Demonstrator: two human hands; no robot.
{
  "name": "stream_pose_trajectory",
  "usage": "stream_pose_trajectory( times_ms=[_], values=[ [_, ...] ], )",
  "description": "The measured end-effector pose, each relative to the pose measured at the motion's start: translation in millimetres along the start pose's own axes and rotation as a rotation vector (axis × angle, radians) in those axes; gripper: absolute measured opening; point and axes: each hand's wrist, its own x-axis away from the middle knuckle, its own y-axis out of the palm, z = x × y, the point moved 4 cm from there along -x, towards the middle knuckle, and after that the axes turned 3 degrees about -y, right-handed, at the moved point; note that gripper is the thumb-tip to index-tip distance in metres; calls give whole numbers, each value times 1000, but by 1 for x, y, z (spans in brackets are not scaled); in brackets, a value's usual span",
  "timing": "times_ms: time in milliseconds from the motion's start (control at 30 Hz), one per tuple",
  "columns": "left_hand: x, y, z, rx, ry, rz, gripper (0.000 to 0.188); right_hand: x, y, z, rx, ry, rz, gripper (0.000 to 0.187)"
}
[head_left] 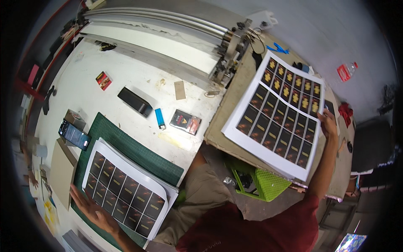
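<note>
My right hand (328, 122) grips the right edge of a large printed sheet (280, 110) covered in rows of dark cards with yellow print. The sheet bows along its middle and lies over other white sheets on the right-hand table. At the lower left, my left hand (95, 212) has its fingers stretched out along the left edge of a stack of similar printed sheets (124, 191). That stack rests on a green cutting mat (126, 145), and its top sheet curls at one corner. I cannot tell how firmly the left fingers touch the paper.
A machine with metal rollers (159, 21) spans the back. On the white table lie a black box (135, 101), a blue lighter (160, 119), a card pack (185, 122) and a small red box (103, 80). A phone (74, 134) leans at the left. A green plastic stool (268, 185) stands below.
</note>
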Motion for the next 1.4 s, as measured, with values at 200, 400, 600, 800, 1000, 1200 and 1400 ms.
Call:
stream_pose_trajectory(
  times_ms=[200,400,600,800,1000,1200,1400],
  values=[
    [-47,64,31,152,77,-58,115,9,-61,-85,130,-587,192,15],
    [-94,158,63,199,258,-415,103,-61,-4,-192,-47,-563,339,24],
    [-143,275,82,314,164,-629,72,-228,122,-275,-445,-606,147,24],
    [-177,381,87,520,-146,-664,50,-332,248,-308,-486,-621,342,29],
    [-204,448,83,598,-454,-772,49,-395,322,-281,-311,-607,295,31],
    [-209,448,79,773,-722,-584,49,-317,426,-292,142,-406,-360,38],
    [-188,381,52,850,-713,-377,43,-232,411,-316,857,-733,-30,50]
  ],
)
